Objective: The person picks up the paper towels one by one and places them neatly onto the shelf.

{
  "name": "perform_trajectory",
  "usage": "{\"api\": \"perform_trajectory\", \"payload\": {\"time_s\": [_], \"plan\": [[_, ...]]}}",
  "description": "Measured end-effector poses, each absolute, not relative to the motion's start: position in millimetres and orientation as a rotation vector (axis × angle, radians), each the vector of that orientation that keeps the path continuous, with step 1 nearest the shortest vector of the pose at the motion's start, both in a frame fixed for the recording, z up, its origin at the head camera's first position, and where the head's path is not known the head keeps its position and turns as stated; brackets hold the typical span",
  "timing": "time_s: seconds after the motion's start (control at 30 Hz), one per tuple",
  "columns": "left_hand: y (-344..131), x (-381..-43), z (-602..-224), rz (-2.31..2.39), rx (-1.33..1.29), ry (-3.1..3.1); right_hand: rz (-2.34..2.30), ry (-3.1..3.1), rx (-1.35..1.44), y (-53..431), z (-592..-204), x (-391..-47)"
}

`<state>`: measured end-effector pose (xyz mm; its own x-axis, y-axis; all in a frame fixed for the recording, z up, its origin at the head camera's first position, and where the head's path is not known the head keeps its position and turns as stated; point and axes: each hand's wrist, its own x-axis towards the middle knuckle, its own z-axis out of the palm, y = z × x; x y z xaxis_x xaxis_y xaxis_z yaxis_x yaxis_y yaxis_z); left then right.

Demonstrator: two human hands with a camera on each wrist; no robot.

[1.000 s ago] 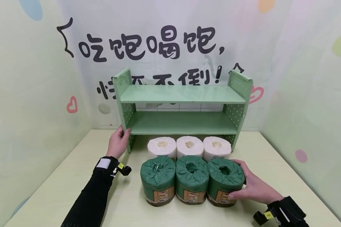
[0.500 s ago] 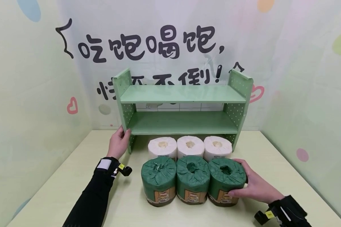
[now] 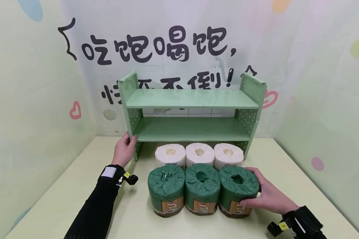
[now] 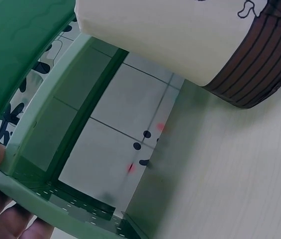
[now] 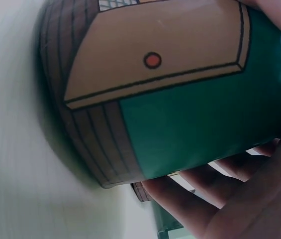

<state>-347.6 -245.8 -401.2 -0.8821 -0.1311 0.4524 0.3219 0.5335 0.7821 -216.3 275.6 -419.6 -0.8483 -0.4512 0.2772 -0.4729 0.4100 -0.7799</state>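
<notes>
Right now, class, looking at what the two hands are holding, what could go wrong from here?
The right hand grips the rightmost green roll, which stands close beside the middle green roll; a sideways slide might knock that one out of line. Pushed backward, it could bump the rightmost white roll behind. The left hand holds the green rack at one side only, so a tug there might skew it.

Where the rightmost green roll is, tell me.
In the head view, the rightmost green roll is right of centre, beside the middle green roll, with the right hand gripping its right side.
</notes>
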Motion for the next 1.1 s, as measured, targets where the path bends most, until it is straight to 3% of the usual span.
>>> {"api": "perform_trajectory", "payload": {"time_s": [1.1], "plan": [[-245.2, -347.0, -398.1, -1.302, -0.169, -2.308, 1.513, -2.47, 0.93, 287.9, -396.0, -207.2]]}}
